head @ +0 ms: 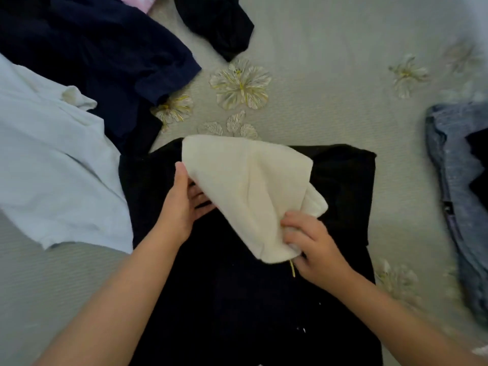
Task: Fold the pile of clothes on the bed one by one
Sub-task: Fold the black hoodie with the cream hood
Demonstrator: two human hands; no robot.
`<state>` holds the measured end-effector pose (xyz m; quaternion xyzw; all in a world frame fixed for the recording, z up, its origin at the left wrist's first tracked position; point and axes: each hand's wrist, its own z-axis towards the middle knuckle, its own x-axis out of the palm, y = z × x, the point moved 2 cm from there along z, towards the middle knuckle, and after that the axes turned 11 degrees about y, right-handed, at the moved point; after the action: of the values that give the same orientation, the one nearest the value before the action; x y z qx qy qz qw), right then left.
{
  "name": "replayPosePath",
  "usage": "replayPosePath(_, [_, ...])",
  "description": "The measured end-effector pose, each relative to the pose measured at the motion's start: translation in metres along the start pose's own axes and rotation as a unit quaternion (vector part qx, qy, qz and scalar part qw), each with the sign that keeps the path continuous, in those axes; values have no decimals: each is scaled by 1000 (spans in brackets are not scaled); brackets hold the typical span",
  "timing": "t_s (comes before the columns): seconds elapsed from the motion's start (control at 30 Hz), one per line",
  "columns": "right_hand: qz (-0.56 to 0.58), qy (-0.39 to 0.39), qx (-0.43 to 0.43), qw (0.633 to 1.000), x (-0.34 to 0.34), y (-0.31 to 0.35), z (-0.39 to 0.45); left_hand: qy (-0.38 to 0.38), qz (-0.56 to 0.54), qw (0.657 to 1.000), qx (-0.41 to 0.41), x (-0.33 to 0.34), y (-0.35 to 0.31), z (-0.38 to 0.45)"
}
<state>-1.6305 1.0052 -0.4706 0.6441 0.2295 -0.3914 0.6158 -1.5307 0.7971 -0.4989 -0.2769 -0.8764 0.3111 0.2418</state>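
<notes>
A cream cloth [245, 186] hangs between both hands above a black garment [237, 299] spread flat on the bed. My left hand [184, 202] holds the cloth's left edge, thumb on top and fingers underneath. My right hand [314, 244] grips the cloth's bunched lower right corner. A thin yellow thread dangles below that corner. The cloth looks partly folded.
To the left lie a pale blue shirt [52, 159] and a navy garment [105, 54]. A black piece [219, 22] lies at the top. A grey-blue garment [456, 180] sits at the right edge. The bedspread [330, 88] is pale green with flower prints.
</notes>
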Motion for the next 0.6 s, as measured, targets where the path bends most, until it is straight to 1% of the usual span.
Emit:
replayPosePath(0.07, [-22,86,14,996,31,4,-38,-1,33,999,-10,3,26,-19])
replayPosePath(0.1, [-28,125,41,991,44,4,-56,-22,66,998,-9,3,40,-29])
replayPosePath(0.13, [-27,146,76,986,54,4,-71,-45,100,994,-7,4,53,-38])
replayPosePath(0.17, [-15,139,117,983,60,2,-83,-66,128,990,-6,4,67,-46])
replayPosePath(0.2, [3,105,168,980,62,1,-89,-82,143,986,-6,4,78,-54])
replayPosePath(0.23, [31,50,227,972,63,0,-91,-91,148,985,-7,3,88,-60])
replayPosePath(0.27, [74,-5,292,953,62,-2,-88,-89,144,985,-12,3,96,-64])
replayPosePath(0.3, [134,-34,355,924,62,-4,-80,-77,127,989,-22,4,101,-67])
replayPosePath(0.33, [206,-35,411,887,65,-8,-70,-59,93,993,-38,7,105,-69])
replayPosePath(0.37, [267,-19,456,849,68,-12,-59,-42,51,996,-54,11,109,-70])
replayPosePath(0.43, [317,-11,517,795,72,-17,-37,-36,-47,995,-82,16,113,-67])
replayPosePath(0.47, [324,-26,544,773,72,-18,-30,-43,-84,992,-88,18,114,-65])
replayPosePath(0.53, [360,-66,563,741,67,-16,-22,-58,-100,991,-74,22,113,-64])
replayPosePath(0.57, [405,-100,552,722,62,-13,-20,-70,-96,991,-56,23,109,-65])
replayPosePath(0.6, [468,-148,529,692,55,-10,-20,-92,-87,991,-29,24,104,-67])
